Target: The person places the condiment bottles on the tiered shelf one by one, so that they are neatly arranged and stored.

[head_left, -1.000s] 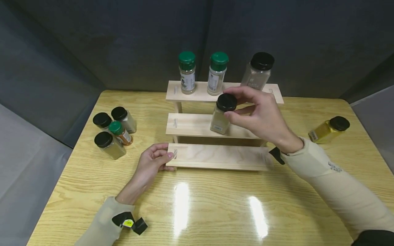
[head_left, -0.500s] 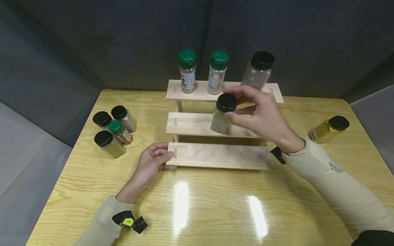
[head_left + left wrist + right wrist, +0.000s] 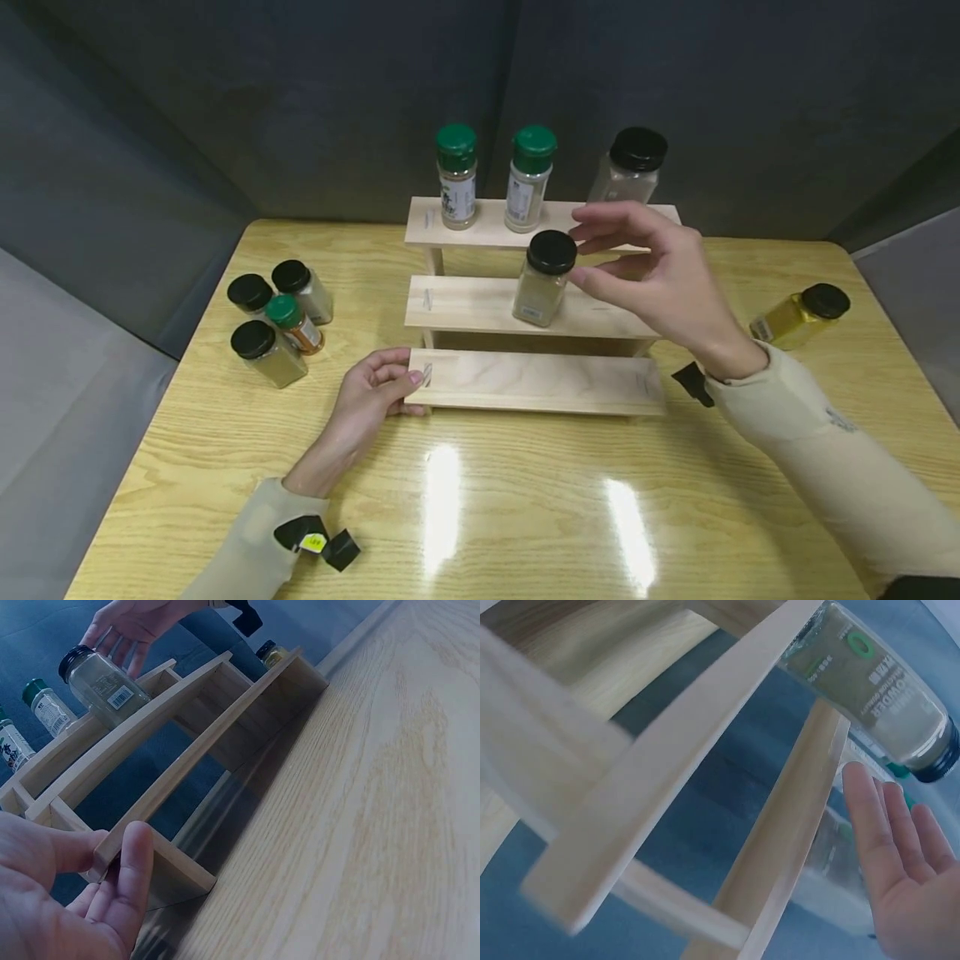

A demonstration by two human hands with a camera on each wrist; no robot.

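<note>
A black-lidded spice jar (image 3: 542, 292) stands upright on the middle step of a three-tier wooden rack (image 3: 480, 379). Just to its right is my right hand (image 3: 652, 283), fingers parted and relaxed, thumb close to the lid. In the right wrist view the jar (image 3: 877, 682) shows printed lettering, and the right fingers (image 3: 874, 825) are straight, apart from it. My left hand (image 3: 375, 387) grips the left end of the lowest step, thumb on top and fingers below. The left wrist view shows the left hand (image 3: 75, 892) pinching that board's end.
Two green-capped jars (image 3: 458, 200) (image 3: 522, 200) and a large black-lidded jar (image 3: 626, 179) stand on the top step. A cluster of several jars (image 3: 281, 367) is at the table's left. A yellow jar (image 3: 795, 321) stands at the right. Dark curtains (image 3: 337, 100) rise behind.
My right hand has let go of the black-lidded jar and drawn a little to the right. The jar stays on the middle step, and my left hand keeps its grip on the rack.
</note>
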